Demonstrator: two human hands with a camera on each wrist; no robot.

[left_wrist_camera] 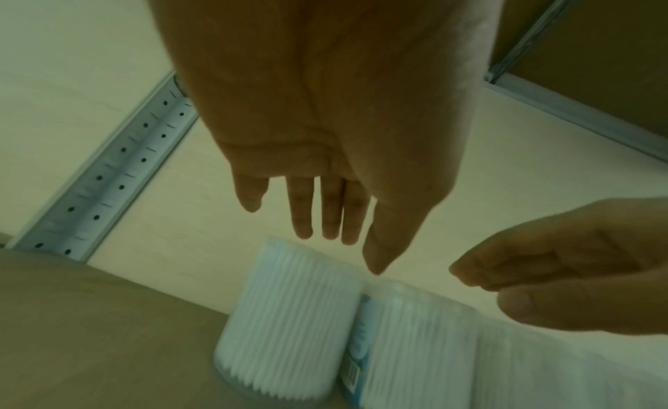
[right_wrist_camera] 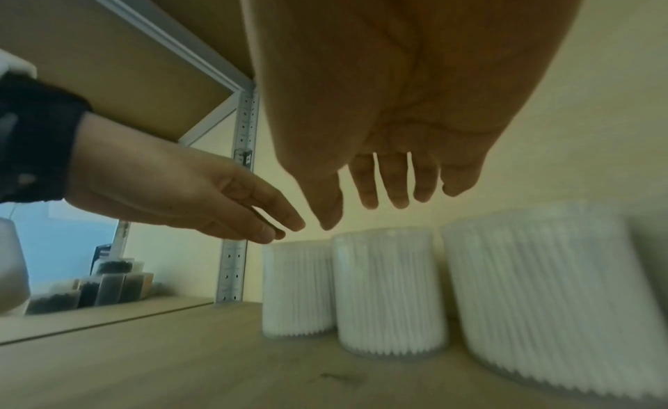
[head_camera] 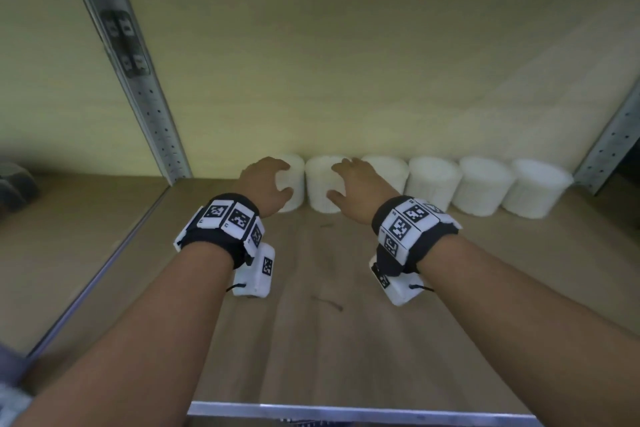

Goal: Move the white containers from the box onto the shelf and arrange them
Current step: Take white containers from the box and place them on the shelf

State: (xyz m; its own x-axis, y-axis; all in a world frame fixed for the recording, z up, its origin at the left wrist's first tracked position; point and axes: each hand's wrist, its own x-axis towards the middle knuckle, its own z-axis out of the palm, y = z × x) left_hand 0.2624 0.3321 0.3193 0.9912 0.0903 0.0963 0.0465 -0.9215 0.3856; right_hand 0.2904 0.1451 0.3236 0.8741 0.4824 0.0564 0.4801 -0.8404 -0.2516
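Wooden shelf [head_camera: 311, 340] carries six white containers [head_camera: 483, 185] upright in one row at the back wall, each touching the next. L hand [head_camera: 265, 184] hovers near the leftmost container [head_camera: 292, 184], R hand [head_camera: 360, 185] near the 2nd [head_camera: 320, 184]; both fingers spread, holding nothing.

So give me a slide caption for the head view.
Both open hands hover at a row of white containers on the shelf.
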